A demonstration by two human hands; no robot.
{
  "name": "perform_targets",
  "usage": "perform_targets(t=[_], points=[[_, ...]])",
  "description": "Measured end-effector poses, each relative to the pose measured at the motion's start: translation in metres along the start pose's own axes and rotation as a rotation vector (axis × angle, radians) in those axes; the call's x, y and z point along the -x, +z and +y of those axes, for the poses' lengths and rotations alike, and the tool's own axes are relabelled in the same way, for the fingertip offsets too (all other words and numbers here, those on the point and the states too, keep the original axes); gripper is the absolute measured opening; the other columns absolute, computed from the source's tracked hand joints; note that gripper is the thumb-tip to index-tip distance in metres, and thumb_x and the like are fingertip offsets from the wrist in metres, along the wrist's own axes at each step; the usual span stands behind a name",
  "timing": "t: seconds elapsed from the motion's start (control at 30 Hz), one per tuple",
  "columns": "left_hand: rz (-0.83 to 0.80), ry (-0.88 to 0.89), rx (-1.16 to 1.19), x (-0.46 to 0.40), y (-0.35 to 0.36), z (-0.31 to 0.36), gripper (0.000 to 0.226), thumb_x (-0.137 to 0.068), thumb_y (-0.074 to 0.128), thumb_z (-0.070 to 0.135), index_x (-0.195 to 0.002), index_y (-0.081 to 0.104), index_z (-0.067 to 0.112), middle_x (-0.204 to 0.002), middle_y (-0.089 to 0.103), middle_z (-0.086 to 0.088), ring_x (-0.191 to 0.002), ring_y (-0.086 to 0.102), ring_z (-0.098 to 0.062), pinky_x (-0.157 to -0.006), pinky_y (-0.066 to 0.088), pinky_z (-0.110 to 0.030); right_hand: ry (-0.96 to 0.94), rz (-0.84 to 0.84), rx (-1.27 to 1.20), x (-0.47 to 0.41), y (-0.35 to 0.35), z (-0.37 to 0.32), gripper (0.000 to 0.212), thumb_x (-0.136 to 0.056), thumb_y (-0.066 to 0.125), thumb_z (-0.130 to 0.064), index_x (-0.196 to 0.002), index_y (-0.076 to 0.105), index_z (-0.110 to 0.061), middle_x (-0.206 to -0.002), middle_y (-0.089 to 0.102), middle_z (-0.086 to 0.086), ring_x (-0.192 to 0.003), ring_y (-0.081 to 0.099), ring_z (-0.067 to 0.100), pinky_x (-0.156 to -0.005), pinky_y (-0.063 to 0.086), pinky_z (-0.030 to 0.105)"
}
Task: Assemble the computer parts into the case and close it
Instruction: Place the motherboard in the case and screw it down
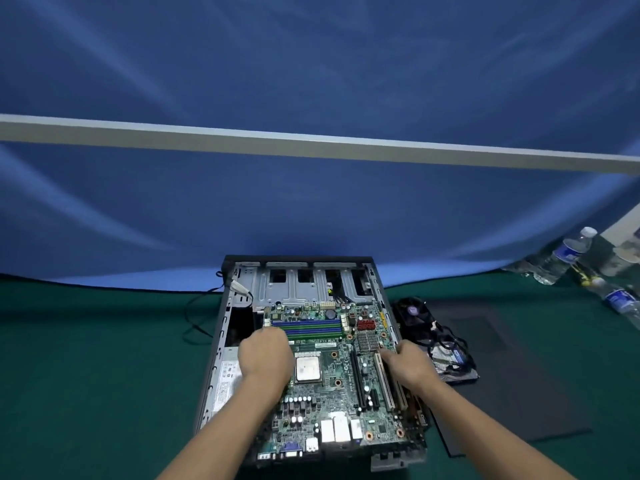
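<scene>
The left hand [265, 355] lies on the motherboard [332, 372] with its fingers curled down at the board's left part, just near of the memory slots [310, 328]; whether it pinches anything there cannot be told. The right hand [410, 363] rests at the board's right edge with one finger stretched toward the white slot [383, 382], touching the board but gripping nothing that shows.

The board sits inside the open case [375, 271], which lies flat on the green table [104, 358]. In the case with it are a silver drive cage [298, 285] at the far end and a grey power supply [227, 382] along the left wall. The board is green, with blue and green memory slots across its far part, a square silver processor [307, 368] in the middle, a small finned heatsink [367, 341] to the right and its rear ports at the near edge.

Just right of the case lie a black fan [414, 313], a tangle of cables [450, 351] and a dark flat panel [519, 375]. Water bottles [568, 254] lie at the far right, against a blue cloth [311, 81].
</scene>
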State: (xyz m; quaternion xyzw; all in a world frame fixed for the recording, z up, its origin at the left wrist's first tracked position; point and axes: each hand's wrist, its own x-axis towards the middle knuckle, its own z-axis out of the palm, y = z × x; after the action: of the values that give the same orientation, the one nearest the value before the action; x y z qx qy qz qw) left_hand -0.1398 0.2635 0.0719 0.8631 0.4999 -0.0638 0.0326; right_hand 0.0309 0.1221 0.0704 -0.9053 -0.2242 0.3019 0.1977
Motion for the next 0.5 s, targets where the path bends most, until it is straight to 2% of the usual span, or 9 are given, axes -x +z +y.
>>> perform_targets(t=[0.07, 0.17, 0.23, 0.3, 0.37, 0.5], points=[[0.069, 0.027, 0.021, 0.008, 0.004, 0.013, 0.025, -0.093, 0.039, 0.018, -0.112, 0.052, 0.008, -0.098, 0.062, -0.004, -0.061, 0.051, -0.014, -0.047, 0.038, -0.023, -0.068, 0.046, 0.131, -0.003, -0.002, 0.005, 0.046, -0.098, 0.045, -0.042, -0.124, 0.049, -0.005, -0.097, 0.063, 0.005, -0.086, 0.06, 0.018, -0.079, 0.05, 0.032], [0.12, 0.174, 0.127, 0.02, 0.009, 0.044, 0.029, -0.096, 0.035, 0.024, -0.115, 0.051, 0.009, -0.11, 0.058, -0.006, -0.068, 0.056, -0.014, -0.052, 0.047, -0.022, -0.222, 0.199, 0.422, 0.0, -0.003, 0.013, 0.037, -0.095, 0.041, -0.053, -0.094, 0.052, -0.017, -0.071, 0.054, -0.006, -0.064, 0.054, 0.012, -0.058, 0.044, 0.028], [0.129, 0.276, 0.252, 0.027, 0.007, 0.07, 0.024, -0.095, 0.036, 0.024, -0.101, 0.056, 0.013, -0.1, 0.061, -0.003, -0.07, 0.058, -0.014, -0.06, 0.053, -0.024, -0.328, 0.292, 0.533, 0.002, -0.007, 0.019, 0.038, -0.095, 0.035, -0.055, -0.087, 0.049, -0.021, -0.066, 0.05, -0.007, -0.059, 0.049, 0.014, -0.054, 0.036, 0.028], [0.141, 0.316, 0.345, 0.032, 0.008, 0.095, 0.019, -0.094, 0.037, 0.024, -0.083, 0.052, 0.02, -0.085, 0.06, 0.002, -0.065, 0.055, -0.012, -0.062, 0.054, -0.027, -0.346, 0.303, 0.487, -0.003, -0.015, 0.03, 0.038, -0.097, 0.032, -0.053, -0.082, 0.05, -0.023, -0.068, 0.052, -0.005, -0.06, 0.048, 0.016, -0.054, 0.033, 0.029], [0.14, 0.312, 0.395, 0.037, 0.013, 0.116, 0.021, -0.093, 0.039, 0.024, -0.074, 0.046, 0.022, -0.075, 0.054, 0.006, -0.06, 0.054, -0.009, -0.059, 0.053, -0.026, -0.312, 0.263, 0.381, -0.01, -0.023, 0.048, 0.035, -0.098, 0.034, -0.048, -0.073, 0.044, -0.025, -0.07, 0.054, -0.005, -0.062, 0.049, 0.016, -0.054, 0.031, 0.029], [0.084, 0.241, 0.404, 0.042, 0.034, 0.133, 0.023, -0.093, 0.039, 0.02, -0.071, 0.044, 0.025, -0.067, 0.051, 0.009, -0.052, 0.046, 0.0, -0.044, 0.039, -0.01, -0.308, 0.187, 0.292, -0.027, -0.029, 0.089, 0.03, -0.099, 0.039, -0.038, -0.071, 0.043, -0.026, -0.063, 0.05, -0.012, -0.059, 0.047, 0.008, -0.049, 0.028, 0.025]])
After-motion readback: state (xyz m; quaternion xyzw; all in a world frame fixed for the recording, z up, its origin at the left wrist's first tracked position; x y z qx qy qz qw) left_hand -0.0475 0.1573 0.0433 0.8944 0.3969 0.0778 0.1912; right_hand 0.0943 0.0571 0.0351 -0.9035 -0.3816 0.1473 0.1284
